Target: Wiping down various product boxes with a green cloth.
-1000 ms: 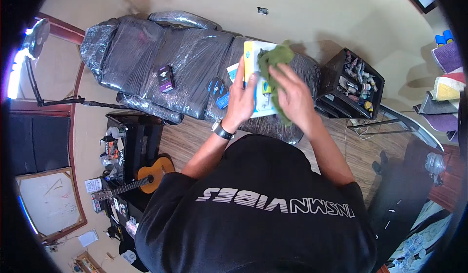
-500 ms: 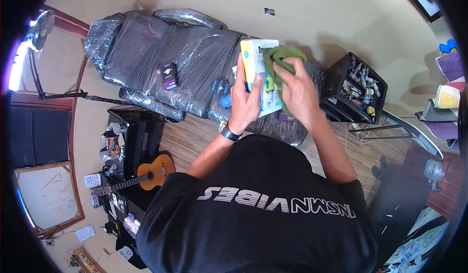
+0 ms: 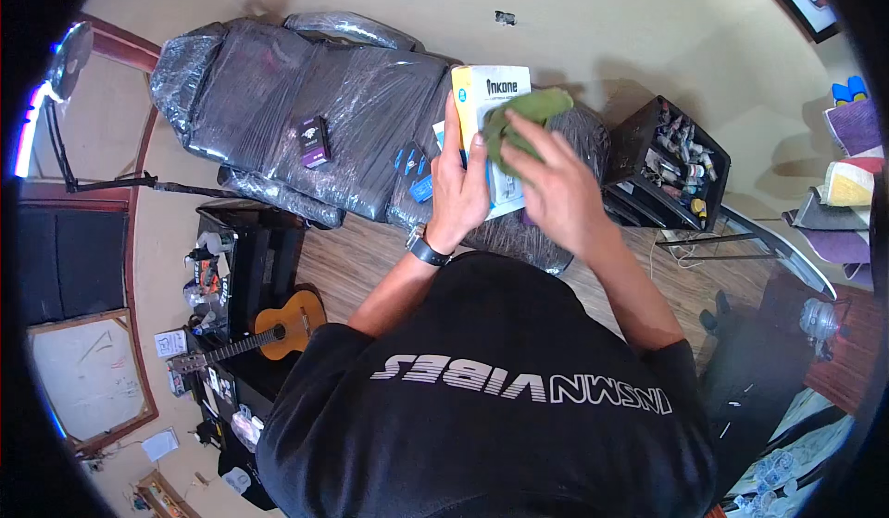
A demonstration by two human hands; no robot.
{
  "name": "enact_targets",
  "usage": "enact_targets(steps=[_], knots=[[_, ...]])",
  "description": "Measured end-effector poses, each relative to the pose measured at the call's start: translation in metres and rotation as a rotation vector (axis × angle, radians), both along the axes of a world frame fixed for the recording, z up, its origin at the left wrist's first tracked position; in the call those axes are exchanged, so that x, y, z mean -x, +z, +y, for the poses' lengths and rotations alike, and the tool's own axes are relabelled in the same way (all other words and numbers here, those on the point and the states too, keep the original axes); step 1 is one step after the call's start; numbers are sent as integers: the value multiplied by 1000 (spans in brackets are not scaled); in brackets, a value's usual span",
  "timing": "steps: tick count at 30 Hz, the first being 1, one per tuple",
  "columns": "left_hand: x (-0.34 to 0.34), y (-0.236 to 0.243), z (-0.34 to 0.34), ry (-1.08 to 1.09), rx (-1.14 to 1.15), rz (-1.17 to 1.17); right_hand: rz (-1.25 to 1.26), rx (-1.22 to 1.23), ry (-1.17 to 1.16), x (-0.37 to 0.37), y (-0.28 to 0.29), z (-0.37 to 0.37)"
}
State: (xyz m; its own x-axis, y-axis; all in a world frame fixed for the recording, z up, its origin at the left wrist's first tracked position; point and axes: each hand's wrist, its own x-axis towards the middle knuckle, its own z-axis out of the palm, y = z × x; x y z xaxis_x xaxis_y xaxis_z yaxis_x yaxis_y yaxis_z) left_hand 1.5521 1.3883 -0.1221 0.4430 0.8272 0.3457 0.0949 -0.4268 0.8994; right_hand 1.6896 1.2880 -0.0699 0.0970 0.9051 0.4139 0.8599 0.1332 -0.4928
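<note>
A white cardboard box with a yellow side and a blue lower edge is held upright over the plastic-wrapped recliner. My left hand grips it from its left side, the thumb on the front face. Against that front face my right hand presses a green cloth, its fingers spread over the fabric. The cloth covers much of the box's middle. On the recliner, left of my left hand, lie a black and blue packet and a small blue box.
The black recliner stretches to the left, with a purple and black box on it. At right stands a black cart full of tubes and bottles. A guitar leans at lower left. A lamp arm reaches in from the left.
My right hand has slid the cloth left and down across the box front, uncovering the upper front. The box stays in my left hand. The view has shifted slightly.
</note>
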Motion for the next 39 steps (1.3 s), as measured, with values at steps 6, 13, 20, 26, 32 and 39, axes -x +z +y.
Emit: enact_targets(steps=[6, 13, 20, 26, 32, 39], knots=[[0, 14, -4, -29, 60, 67, 0, 44, -27, -22, 9, 9], [-2, 9, 4, 44, -23, 15, 25, 89, 34, -10, 11, 3], [-8, 11, 10, 47, -209, -62, 78, 68, 42, -13, 13, 1], [-12, 24, -1, 7, -74, -8, 82, -59, -136, -48, 9, 17], [-14, 11, 11, 50, -177, -65, 189, 65, -81, -29, -1, 6], [-7, 23, 11, 32, -79, -12, 208, -63, 38, -35, -9, 15]])
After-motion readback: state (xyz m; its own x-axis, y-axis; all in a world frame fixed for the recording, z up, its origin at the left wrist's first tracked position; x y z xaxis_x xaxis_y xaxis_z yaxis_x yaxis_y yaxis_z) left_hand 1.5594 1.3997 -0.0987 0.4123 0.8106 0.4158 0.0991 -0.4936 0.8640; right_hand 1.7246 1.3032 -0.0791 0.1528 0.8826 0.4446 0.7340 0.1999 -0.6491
